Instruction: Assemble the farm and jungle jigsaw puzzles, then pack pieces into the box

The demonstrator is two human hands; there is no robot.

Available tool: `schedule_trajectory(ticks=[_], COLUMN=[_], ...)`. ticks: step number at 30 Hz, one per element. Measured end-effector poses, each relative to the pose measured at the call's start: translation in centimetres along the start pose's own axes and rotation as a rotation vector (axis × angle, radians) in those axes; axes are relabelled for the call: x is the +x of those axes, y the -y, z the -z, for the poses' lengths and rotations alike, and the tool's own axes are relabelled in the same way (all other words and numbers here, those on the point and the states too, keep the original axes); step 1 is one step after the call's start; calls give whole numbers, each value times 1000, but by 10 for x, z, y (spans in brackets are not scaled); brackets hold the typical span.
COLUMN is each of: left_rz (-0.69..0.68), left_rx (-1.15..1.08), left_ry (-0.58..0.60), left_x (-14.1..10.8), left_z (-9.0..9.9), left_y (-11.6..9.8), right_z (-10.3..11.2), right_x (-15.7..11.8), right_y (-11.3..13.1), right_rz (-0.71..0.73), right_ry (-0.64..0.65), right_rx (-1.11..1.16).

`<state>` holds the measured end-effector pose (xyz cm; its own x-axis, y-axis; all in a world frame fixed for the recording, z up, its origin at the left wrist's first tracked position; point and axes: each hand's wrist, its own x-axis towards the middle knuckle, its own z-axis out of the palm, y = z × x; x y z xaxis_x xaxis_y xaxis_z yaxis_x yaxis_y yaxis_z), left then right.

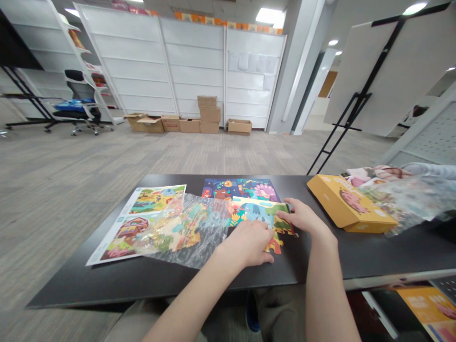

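A partly joined jigsaw puzzle (257, 212) with a blue elephant lies on the black table. My left hand (249, 242) is over its lower part, fingers bent, with an orange jigsaw piece (275, 244) between the fingertips and thumb. At the puzzle's right edge, my right hand (302, 217) has thumb and forefinger closed around the border pieces; its other fingers are hidden. Behind lies a dark blue puzzle (240, 186) with a pink peacock. Left of my hands, a clear plastic bag (192, 228) of loose pieces overlaps a printed picture sheet (137, 213).
A yellow box (351, 204) and crumpled plastic packaging (416, 194) stand on the right of the black table (121, 280). Cardboard boxes (208, 114) line the far wall. An office chair (76, 104) is at the left, and a whiteboard stand (351, 109) at the right.
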<state>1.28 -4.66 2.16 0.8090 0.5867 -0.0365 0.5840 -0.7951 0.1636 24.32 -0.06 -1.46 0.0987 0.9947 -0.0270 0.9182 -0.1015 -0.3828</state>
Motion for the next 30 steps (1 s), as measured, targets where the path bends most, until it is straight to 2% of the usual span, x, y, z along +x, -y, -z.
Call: schedule_trajectory(ticks=[6, 13, 19, 23, 30], left_rz=[-14, -19, -5, -12, -10], left_rx=[-8, -19, -30, -35, -29], left_ry=[-21, -11, -13, -30, -37], left_x=[0, -3, -6, -5, -4], left_z=[-1, -2, -6, -8, -7], left_y=[2, 5, 8, 10, 10], right_z=[-5, -2, 4, 3, 0], right_x=[6, 3, 2, 3, 11], right_y=[1, 5, 2, -1, -8], right_rz=[39, 32, 60, 30, -65], right_ry=[20, -55, -55, -116, -202], right_rx=[-3, 25, 259, 434, 423])
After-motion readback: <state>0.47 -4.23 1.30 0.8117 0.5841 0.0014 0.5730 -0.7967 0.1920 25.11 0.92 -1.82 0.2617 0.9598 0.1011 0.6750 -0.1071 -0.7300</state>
